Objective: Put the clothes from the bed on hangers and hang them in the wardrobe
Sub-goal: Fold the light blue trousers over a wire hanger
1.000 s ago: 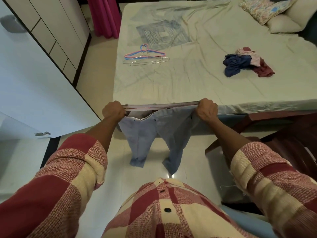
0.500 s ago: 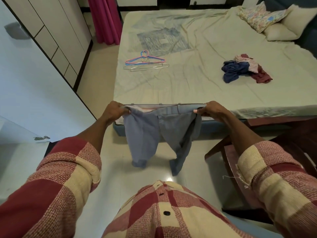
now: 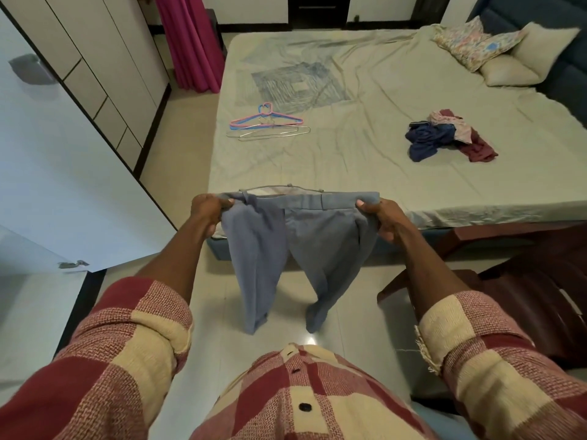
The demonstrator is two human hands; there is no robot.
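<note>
Head view shows the person standing at the foot of the bed and holding a pair of grey-blue trousers up by the waistband, in the air between the body and the bed edge. The left hand grips one end of the waistband and the right hand pinches the other end, with the fingers curled round the cloth. To do this step well, the person should probably keep the waistband stretched and level, bring the two legs together so the creases match, and only then fold the trousers over the bar of a hanger; a crooked fold could let them slide off. The hangers lie on the far left part of the sheet, well apart from the hands, so one hand must let go to reach them. The trousers look smooth and light, with belt loops visible, and both legs hang freely toward the floor. More clothes wait in a small heap on the right side of the bed.
</note>
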